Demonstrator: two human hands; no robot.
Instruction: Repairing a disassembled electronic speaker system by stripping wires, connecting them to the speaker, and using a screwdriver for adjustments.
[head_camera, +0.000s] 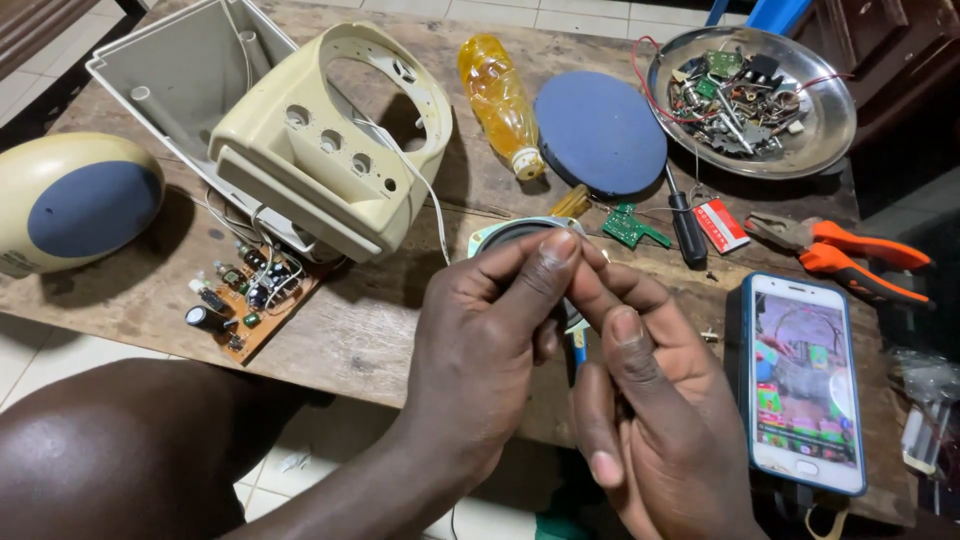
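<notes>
The wooden table (380, 330) carries the biggest pieces at its far left: a grey back shell (170, 70) with a cream front housing (330, 130) lying tilted against it, and a cream oval speaker box (70, 200) with a blue-grey face at the left edge. Toward the back sit a round blue-grey cover (600, 130), a metal bowl (830, 120) of small parts and wires, and a yellow plastic bottle (497, 100) on its side. A phone (805, 380) with a lit screen lies at the right, near orange-handled pliers (850, 255), a black screwdriver (686, 225), a small green circuit piece (630, 228) and a brown circuit board (250, 295) beside the housing.

In front of all this the left hand (490, 340) and right hand (640, 400) meet above the table's near edge. The round speaker (505, 235) shows just behind them, its pale rim and dark cone peeking over the left knuckles. The left thumb and forefinger are pinched narrow, closed on something too small to make out, perhaps a thin wire at the speaker; the right fingers curl close against them, and whether they grip anything cannot be told. A blue-handled tool (579, 350) pokes out below, between the two hands.

For work this fine, a light pinch, with the speaker steadied low over the table, seems wise, so that a thin lead is not torn off
</notes>
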